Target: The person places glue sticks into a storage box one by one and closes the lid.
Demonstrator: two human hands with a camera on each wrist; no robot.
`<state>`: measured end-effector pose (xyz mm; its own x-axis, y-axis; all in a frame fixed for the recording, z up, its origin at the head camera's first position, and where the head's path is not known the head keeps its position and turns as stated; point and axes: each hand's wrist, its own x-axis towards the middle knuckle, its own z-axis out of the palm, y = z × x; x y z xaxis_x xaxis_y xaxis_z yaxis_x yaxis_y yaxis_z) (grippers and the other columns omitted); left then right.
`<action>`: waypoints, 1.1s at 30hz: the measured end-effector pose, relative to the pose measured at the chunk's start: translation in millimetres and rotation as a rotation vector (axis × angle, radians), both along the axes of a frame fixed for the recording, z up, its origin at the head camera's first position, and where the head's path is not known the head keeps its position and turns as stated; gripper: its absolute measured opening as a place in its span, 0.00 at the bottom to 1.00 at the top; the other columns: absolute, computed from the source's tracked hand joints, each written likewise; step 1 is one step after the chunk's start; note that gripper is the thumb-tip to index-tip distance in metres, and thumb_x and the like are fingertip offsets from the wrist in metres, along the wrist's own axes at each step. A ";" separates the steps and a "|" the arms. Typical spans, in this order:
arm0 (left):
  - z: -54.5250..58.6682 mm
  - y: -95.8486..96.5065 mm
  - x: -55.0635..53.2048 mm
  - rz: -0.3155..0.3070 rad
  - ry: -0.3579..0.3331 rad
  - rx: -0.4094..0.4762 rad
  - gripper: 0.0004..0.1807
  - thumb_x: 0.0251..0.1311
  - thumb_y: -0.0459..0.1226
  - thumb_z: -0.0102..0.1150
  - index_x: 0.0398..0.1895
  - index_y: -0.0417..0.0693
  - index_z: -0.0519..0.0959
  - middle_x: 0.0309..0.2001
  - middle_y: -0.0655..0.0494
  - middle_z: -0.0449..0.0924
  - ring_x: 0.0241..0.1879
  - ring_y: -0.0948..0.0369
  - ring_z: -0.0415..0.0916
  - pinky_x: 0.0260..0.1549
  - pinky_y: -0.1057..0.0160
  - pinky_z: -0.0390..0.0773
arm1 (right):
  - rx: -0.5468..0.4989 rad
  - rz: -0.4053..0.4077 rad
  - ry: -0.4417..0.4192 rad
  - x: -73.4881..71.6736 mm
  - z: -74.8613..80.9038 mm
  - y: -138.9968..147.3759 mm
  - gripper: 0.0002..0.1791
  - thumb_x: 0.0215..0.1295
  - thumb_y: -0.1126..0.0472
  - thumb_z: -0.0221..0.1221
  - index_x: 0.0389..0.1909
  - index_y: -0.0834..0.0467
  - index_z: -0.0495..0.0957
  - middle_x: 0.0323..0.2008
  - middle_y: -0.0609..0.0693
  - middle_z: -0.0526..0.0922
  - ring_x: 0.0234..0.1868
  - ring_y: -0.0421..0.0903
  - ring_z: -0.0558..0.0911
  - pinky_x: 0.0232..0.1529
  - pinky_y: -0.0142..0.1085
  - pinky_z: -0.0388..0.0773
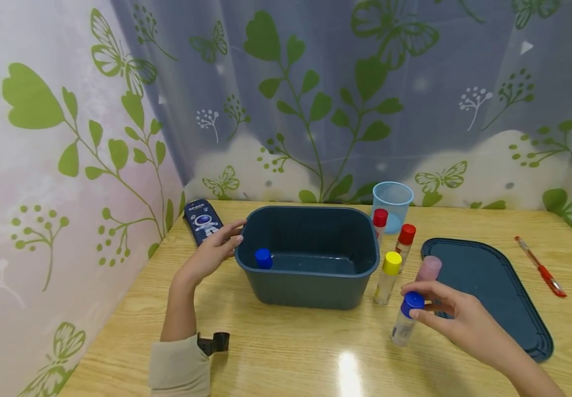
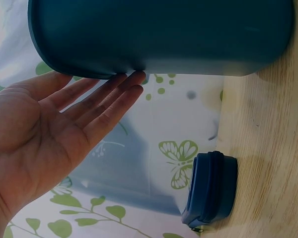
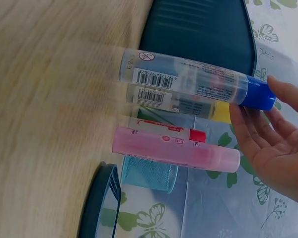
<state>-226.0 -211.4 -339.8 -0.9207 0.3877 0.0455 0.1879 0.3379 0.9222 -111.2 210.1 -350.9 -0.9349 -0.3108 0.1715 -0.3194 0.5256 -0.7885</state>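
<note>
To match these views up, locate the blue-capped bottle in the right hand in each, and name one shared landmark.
Head: the bottle is lower right, its cap pinched by the right hand.
Left wrist: not in it.
Right wrist: the bottle stretches across the upper middle, cap toward the right.
Shared landmark: the dark teal bin, central in head, at the top in both wrist views.

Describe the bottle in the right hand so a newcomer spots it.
In the head view, find the dark teal bin. To its right, the right hand pinches a clear bottle. Its cap is blue, unlike the yellow cap, red caps and pink bottle nearby.
</note>
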 end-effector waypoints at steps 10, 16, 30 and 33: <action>1.1 -0.1 -0.5 0.003 0.008 -0.001 0.26 0.71 0.42 0.40 0.70 0.45 0.54 0.66 0.39 0.52 0.63 0.46 0.54 0.57 0.46 0.60 | 0.034 -0.068 0.001 1.1 2.6 -1.3 0.17 0.60 0.59 0.61 0.50 0.57 0.76 0.45 0.52 0.79 0.40 0.42 0.79 0.36 0.30 0.78; 0.9 0.6 0.1 0.002 0.003 -0.007 0.26 0.71 0.41 0.40 0.70 0.46 0.54 0.67 0.39 0.52 0.64 0.46 0.54 0.57 0.46 0.60 | 0.029 -0.063 0.060 3.5 8.7 -0.5 0.16 0.60 0.61 0.61 0.50 0.58 0.77 0.44 0.53 0.80 0.36 0.39 0.81 0.32 0.31 0.79; 1.1 0.7 0.5 0.006 0.001 -0.009 0.25 0.71 0.40 0.39 0.70 0.46 0.55 0.66 0.40 0.53 0.63 0.46 0.54 0.57 0.47 0.60 | 0.047 -0.078 0.285 1.2 48.6 -2.3 0.19 0.57 0.68 0.62 0.51 0.54 0.77 0.42 0.41 0.80 0.36 0.35 0.81 0.32 0.26 0.77; 2.0 1.4 1.1 0.008 -0.001 -0.014 0.25 0.71 0.40 0.39 0.70 0.47 0.55 0.66 0.40 0.53 0.64 0.47 0.54 0.57 0.47 0.61 | 0.042 -0.064 0.327 0.0 60.0 -5.6 0.20 0.56 0.69 0.63 0.51 0.55 0.77 0.41 0.40 0.80 0.36 0.35 0.80 0.33 0.24 0.76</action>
<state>-224.9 -210.0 -337.8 -0.9238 0.3808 0.0396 0.1845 0.3523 0.9175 -111.2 204.5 -290.9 -0.8504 -0.2660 0.4540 -0.5170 0.5826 -0.6271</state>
